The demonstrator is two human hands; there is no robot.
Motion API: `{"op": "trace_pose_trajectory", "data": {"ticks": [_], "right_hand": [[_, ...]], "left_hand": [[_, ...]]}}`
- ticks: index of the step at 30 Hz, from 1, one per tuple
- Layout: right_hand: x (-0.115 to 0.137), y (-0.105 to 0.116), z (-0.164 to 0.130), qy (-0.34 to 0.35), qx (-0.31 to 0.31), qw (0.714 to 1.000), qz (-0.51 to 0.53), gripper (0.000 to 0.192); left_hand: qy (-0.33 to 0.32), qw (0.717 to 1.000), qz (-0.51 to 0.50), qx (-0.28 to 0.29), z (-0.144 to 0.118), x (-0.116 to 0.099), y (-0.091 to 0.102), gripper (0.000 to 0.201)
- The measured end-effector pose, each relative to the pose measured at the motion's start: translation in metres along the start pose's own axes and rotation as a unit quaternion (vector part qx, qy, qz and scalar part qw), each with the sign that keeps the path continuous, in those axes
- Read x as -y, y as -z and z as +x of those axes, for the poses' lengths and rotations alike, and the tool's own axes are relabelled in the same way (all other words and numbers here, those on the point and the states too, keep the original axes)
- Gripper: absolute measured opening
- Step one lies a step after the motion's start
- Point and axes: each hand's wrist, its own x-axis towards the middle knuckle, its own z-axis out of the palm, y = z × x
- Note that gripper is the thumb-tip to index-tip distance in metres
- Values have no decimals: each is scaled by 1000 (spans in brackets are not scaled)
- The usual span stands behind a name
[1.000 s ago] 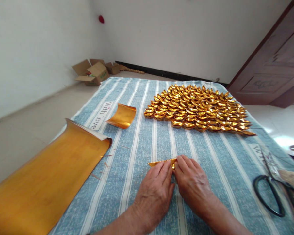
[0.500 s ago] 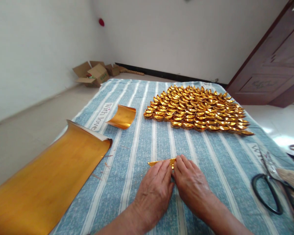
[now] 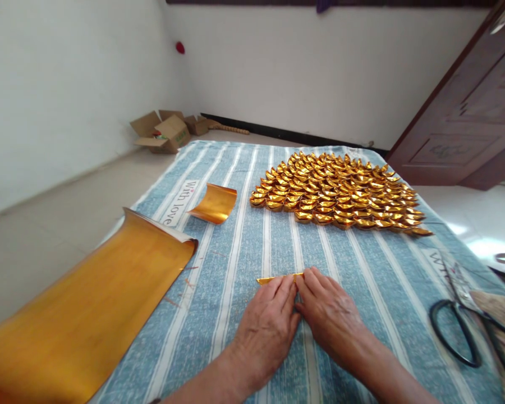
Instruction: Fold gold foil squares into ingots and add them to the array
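Note:
A narrow folded strip of gold foil paper (image 3: pixel 267 279) lies on the striped cloth, mostly covered by my fingers. My left hand (image 3: pixel 269 322) presses down on it with the fingers held together. Close against it, my right hand (image 3: pixel 330 306) bears on the strip's right part, its fingers also together. Only the strip's left tip and a thin upper edge show. Beyond my hands stand rows of folded gold paper ingots (image 3: pixel 340 191). A curled piece of gold foil paper (image 3: pixel 215 203) rests left of them.
Large gold foil sheets (image 3: pixel 88 297) lie along the left side of the table. Black-handled scissors (image 3: pixel 457 314) are at the right edge. The blue striped tablecloth (image 3: pixel 219 269) has small scraps on it. Cardboard boxes (image 3: pixel 168 133) sit on the floor beyond, and a brown door (image 3: pixel 450 118) is at right.
The camera view has tilted slightly upward. Both hands stay on the folded strip, and my right fingers have shifted slightly towards my left, covering more of its middle.

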Motion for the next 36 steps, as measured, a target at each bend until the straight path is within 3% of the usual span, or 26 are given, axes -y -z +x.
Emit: {"op": "trace_pose_trajectory", "data": {"ticks": [7,15,26,36], "right_hand": [[-2,-6,-12,-4,-22,999,-28,39],[-3,-16,-19,-38,-56,998,7,34],[-2,-14,-20,-41,-42,998,9,37],[-2,-15,-20,-44,-42,998,18,36]], "left_hand": [[5,1000,19,24,0,-1,2,38],[-14,998,37,49,-4,7,9,46],[-67,987,54,133,-14,26,11,64],[-60,986,90,124,-21,33,15,62]]}}
